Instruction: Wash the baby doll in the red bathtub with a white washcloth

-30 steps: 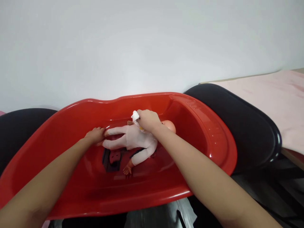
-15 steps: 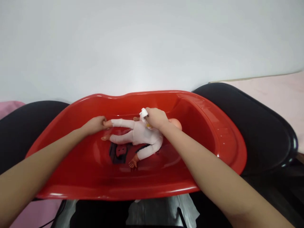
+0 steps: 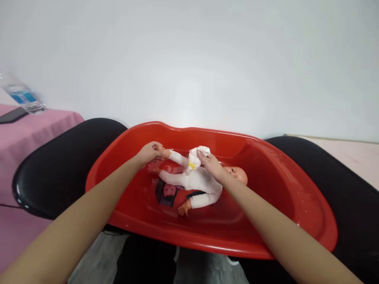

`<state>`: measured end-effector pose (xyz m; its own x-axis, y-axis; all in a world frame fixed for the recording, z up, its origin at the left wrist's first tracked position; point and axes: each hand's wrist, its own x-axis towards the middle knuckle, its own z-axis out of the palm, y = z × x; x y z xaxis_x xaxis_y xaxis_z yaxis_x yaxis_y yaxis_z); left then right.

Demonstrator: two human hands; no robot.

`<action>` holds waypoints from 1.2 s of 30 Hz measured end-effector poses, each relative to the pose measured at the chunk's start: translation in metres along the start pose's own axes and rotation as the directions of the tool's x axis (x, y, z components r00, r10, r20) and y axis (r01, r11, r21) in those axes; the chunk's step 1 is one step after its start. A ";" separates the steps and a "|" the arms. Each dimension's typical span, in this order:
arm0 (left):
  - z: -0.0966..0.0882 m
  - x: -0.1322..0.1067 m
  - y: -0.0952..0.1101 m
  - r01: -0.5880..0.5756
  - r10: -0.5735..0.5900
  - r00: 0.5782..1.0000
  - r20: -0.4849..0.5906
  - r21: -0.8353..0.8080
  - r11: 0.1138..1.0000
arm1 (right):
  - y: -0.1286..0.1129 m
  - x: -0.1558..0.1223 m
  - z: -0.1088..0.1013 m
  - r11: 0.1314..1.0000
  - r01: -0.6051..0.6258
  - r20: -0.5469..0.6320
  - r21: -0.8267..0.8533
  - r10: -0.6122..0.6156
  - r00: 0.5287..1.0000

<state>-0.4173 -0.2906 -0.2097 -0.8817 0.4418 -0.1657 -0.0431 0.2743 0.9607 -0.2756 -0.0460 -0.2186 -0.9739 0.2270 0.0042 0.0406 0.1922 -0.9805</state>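
A baby doll in a white suit lies in a red plastic tub, its head to the right. My left hand is closed around one of the doll's feet and holds that leg up at the tub's far left. My right hand pinches a small white cloth with a yellow mark against the doll's body. A dark sticker or picture shows on the tub floor below the legs.
The tub rests on a glossy black surface that sticks out on both sides. A pink-covered table stands at left with a phone and a clear packet. A pale pink cloth lies at right. A white wall is behind.
The view has swung left, bringing the pink table into sight. My left hand has lifted the doll's leg, and my right hand has raised the cloth slightly off the body.
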 end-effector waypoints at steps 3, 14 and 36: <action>0.000 -0.004 0.006 0.002 0.008 0.997 0.075 -0.126 0.992 | -0.015 0.007 0.019 0.983 -0.022 -0.040 0.183 0.030 0.999; -0.001 0.012 -0.005 0.104 0.009 0.961 0.277 -0.391 0.915 | -0.033 0.045 0.125 0.998 0.058 -0.242 0.013 -0.053 0.969; 0.004 0.009 -0.007 -0.017 0.044 0.994 0.104 -0.250 0.968 | -0.024 0.038 0.124 0.789 0.030 -0.139 -0.614 -0.146 0.979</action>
<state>-0.4230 -0.2854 -0.2191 -0.8290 0.5400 -0.1453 -0.1442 0.0445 0.9885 -0.3413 -0.1607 -0.2198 -0.9287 0.3272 0.1744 0.1397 0.7445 -0.6528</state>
